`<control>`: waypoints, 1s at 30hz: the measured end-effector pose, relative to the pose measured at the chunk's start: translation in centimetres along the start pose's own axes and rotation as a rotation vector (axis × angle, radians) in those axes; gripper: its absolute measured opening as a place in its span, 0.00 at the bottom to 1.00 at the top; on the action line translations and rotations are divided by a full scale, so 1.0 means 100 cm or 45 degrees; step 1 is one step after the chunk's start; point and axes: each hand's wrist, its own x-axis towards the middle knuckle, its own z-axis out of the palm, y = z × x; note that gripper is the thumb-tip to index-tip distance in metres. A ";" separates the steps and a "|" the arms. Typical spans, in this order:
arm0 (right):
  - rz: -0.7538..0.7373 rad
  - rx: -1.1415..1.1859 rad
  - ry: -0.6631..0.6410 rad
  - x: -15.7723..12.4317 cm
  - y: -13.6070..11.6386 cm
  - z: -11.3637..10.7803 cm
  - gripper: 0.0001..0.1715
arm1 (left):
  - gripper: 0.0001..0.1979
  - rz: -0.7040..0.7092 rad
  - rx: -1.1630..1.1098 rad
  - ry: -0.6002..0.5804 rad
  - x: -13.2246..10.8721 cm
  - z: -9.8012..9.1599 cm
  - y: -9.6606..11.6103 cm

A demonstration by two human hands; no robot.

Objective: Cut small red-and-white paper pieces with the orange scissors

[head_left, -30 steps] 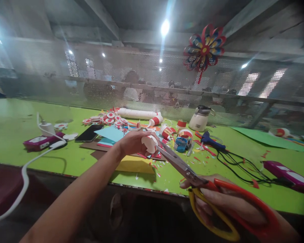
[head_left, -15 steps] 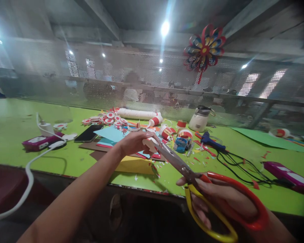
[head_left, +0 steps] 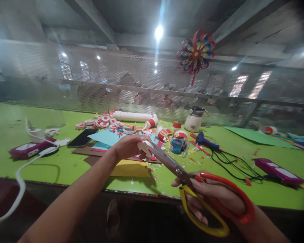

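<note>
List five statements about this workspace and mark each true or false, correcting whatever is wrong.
1. The right hand grips the scissors. True.
2. Both handle loops are yellow. False: there is one red loop and one yellow loop.
3. The left hand holds a white piece close to the scissors. True.
4. The flower decoration lies flat among the scraps. False: the flower decoration is high above the green table.
5. The phone lies left of the yellow paper. True.

Cutout [head_left: 145, 147] sitting in left hand [head_left: 128, 147], scissors [head_left: 180, 172] in right hand [head_left: 219, 194]. On table [head_left: 5, 125]: phone [head_left: 82, 138] lying left of paper stack [head_left: 103, 137], tube [head_left: 134, 116] lying behind it, flask [head_left: 194, 120] standing behind glue gun [head_left: 205, 141].
</note>
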 end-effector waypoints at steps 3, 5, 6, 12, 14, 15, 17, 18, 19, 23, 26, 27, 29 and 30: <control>-0.044 -0.039 -0.008 0.001 0.000 0.000 0.20 | 0.14 -0.044 -0.006 -0.021 0.000 -0.001 -0.001; -0.061 -0.054 0.002 0.002 0.000 0.001 0.20 | 0.14 -0.054 -0.010 -0.030 0.000 -0.002 -0.002; -0.060 -0.054 0.011 0.002 -0.001 0.002 0.20 | 0.14 -0.044 -0.011 -0.036 0.000 -0.002 -0.002; -0.017 -0.021 0.101 0.001 -0.004 0.016 0.20 | 0.13 0.045 -0.005 0.009 0.000 -0.001 -0.002; -0.029 -0.056 0.141 0.001 -0.004 0.018 0.19 | 0.13 0.068 0.008 0.029 0.000 0.000 -0.001; -0.040 -0.077 0.157 0.002 -0.004 0.019 0.19 | 0.13 0.076 0.019 0.035 0.000 0.001 -0.001; -0.061 -0.109 0.160 0.003 -0.003 0.018 0.18 | 0.13 0.085 0.042 0.037 0.001 0.002 0.000; -0.064 -0.115 0.157 0.003 -0.003 0.017 0.19 | 0.13 0.085 0.052 0.035 0.001 0.002 0.000; -0.060 -0.111 0.150 0.003 -0.003 0.016 0.19 | 0.14 0.082 0.060 0.031 0.001 0.002 0.000; 0.020 -0.057 0.112 0.003 -0.005 0.012 0.21 | 0.15 0.069 0.062 0.020 0.001 0.001 -0.001; 0.031 -0.057 0.109 0.002 -0.007 0.012 0.22 | 0.15 0.068 0.060 0.002 0.001 0.002 -0.001; 0.020 -0.066 0.116 0.002 -0.007 0.012 0.22 | 0.16 0.069 0.062 -0.002 0.001 0.002 -0.001; 0.006 -0.082 0.122 0.001 -0.007 0.012 0.21 | 0.16 0.073 0.065 -0.006 0.001 0.004 -0.001; 0.006 -0.089 0.122 0.001 -0.007 0.012 0.21 | 0.16 0.075 0.065 -0.006 0.001 0.004 -0.001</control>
